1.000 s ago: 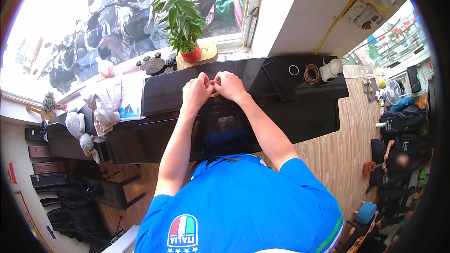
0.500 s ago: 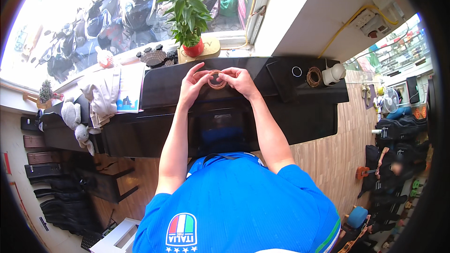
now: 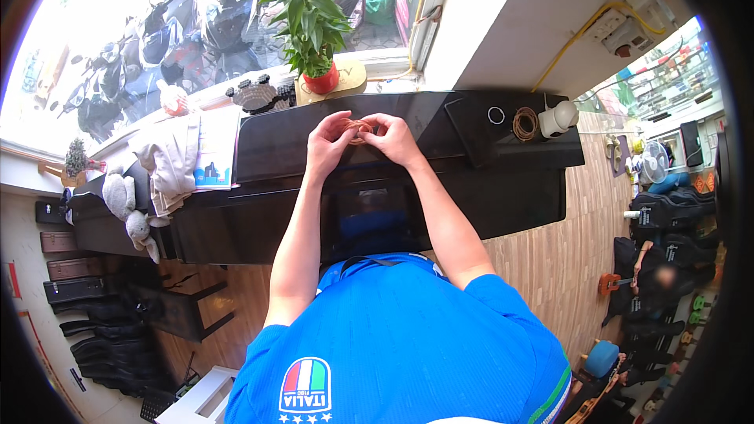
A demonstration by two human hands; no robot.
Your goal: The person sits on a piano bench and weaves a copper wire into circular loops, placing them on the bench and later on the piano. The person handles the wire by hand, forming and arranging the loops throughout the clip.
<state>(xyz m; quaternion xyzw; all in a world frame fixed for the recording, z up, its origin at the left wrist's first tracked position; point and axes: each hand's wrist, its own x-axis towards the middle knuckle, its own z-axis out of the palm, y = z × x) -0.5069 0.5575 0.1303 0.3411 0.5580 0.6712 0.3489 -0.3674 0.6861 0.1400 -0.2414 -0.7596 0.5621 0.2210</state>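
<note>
Between my two hands is a small coil of copper-coloured wire (image 3: 359, 129), held just above the black piano top. My left hand (image 3: 328, 144) pinches the coil's left side with thumb and fingers. On its right side, my right hand (image 3: 393, 140) grips the loops between thumb and curled fingers. The fingertips cover part of the coil. Farther right on the black surface lies another coil of copper-coloured wire (image 3: 525, 123), with a thin white ring (image 3: 496, 115) beside it.
A white rounded device (image 3: 559, 121) stands at the right end. Behind my hands is a plant in a red pot (image 3: 320, 80). A beige cloth (image 3: 169, 159), papers (image 3: 216, 149) and a grey plush toy (image 3: 122, 192) lie to the left. A flat black panel (image 3: 471, 133) rests near the right hand.
The fingers of my left hand have curled in onto the coil, where one stood raised before. My hands have come slightly closer together, and the coil's opening shows less.
</note>
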